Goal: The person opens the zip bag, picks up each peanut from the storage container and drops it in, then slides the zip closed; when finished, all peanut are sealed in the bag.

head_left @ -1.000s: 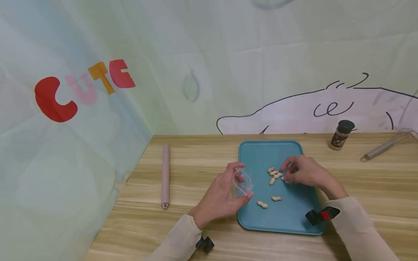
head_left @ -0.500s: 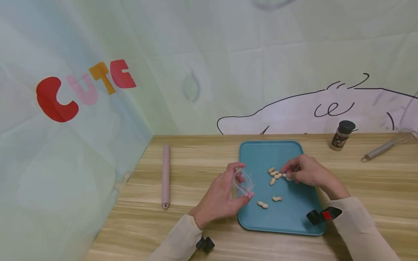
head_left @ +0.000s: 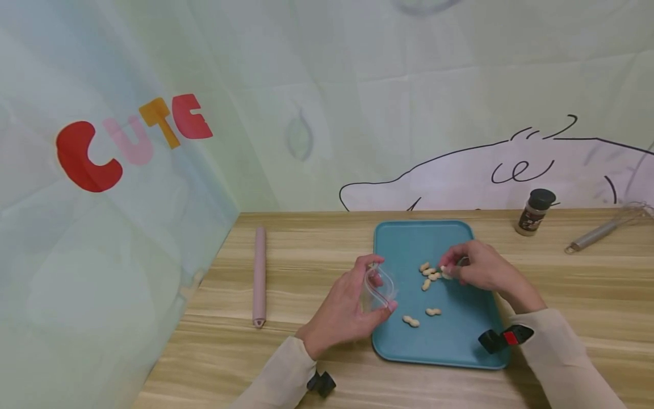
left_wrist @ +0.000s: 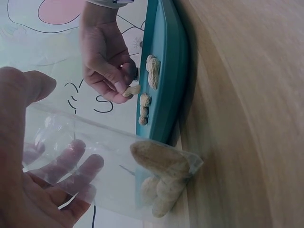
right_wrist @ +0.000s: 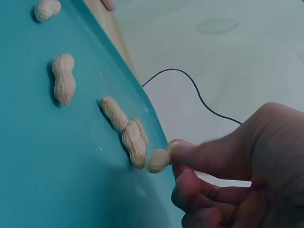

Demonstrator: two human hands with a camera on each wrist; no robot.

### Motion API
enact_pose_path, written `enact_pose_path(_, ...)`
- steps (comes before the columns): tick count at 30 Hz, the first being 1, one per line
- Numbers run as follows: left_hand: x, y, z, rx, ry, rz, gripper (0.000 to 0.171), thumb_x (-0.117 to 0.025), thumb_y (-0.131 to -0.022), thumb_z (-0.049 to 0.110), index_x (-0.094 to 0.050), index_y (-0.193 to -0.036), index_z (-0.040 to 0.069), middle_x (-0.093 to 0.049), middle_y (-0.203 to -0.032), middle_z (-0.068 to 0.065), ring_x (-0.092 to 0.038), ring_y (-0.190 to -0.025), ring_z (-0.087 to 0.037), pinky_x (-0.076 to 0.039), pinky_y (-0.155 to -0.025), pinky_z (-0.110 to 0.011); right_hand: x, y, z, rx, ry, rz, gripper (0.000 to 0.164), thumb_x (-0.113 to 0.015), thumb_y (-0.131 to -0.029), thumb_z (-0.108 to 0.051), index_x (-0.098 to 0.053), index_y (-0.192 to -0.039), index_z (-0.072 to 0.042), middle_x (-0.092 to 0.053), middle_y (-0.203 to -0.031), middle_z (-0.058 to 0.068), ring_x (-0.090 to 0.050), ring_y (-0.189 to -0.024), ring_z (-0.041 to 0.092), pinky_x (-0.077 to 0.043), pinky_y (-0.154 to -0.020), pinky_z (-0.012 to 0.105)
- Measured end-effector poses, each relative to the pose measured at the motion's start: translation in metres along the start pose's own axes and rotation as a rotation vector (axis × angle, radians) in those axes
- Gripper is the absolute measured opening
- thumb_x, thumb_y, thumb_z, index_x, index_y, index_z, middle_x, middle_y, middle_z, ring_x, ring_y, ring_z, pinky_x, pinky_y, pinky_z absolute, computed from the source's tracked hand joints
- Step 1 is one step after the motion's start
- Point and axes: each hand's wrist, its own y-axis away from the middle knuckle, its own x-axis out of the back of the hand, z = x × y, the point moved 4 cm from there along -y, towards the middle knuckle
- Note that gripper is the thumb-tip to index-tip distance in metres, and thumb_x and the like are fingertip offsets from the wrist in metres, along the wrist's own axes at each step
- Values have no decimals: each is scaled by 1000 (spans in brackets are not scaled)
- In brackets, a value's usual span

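My left hand holds a clear zip bag with its mouth spread between thumb and fingers, beside the tray's left edge. Several peanuts in shells lie at the bottom of the bag. Over the blue tray, my right hand pinches one peanut between thumb and fingers. Close by it on the tray is a small cluster of peanuts. Two more peanuts lie apart, nearer the front: one peanut and another peanut.
A pink rod lies on the wooden table at the left. Behind the tray to the right stands a spice jar with a black lid. A whisk lies at the far right. Printed cloth walls bound the table's back and left.
My right hand's fingers have closed on a peanut at the right of the cluster and lifted it slightly. The left hand and bag have stayed in place.
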Motion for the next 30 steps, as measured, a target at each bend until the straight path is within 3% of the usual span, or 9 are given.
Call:
enact_pose_path(7,-1,0,-1,8,0,-7,74,-79,-93,34,-39,-153,20,-71,-113,-7,-65,-105,-13,-54,-98,-38,0,-1,-8,28,-55,3,15,-68,-102,-11,-75,-110,-1,-70,-101,11,-61,-77,17,-51,-64,27)
enact_pose_path(13,-2,0,-1,9,-11,-11,75,-80,-93,35,-39,-154,20,-71,-112,-3,-65,-104,-12,-55,-97,-36,-1,0,-16,86,-175,-23,16,-67,-104,-12,-74,-113,-1,-70,-109,14,-64,-81,17,-54,-69,27)
enact_pose_path(19,-2,0,-1,8,-5,-12,74,-80,-93,34,-39,-153,21,-71,-111,-3,-65,-103,-11,-55,-97,-35,0,4,-30,147,-249,-21,16,-70,-104,-14,-73,-114,-2,-69,-114,17,-65,-74,16,-54,-68,28)
enact_pose_path(30,-3,0,-1,5,-15,-11,74,-80,-93,34,-38,-153,23,-70,-110,-3,-65,-102,-11,-55,-95,-34,-3,16,-65,158,-303,-9,14,-72,-102,-11,-74,-113,-2,-71,-112,17,-61,-65,15,-53,-62,31)
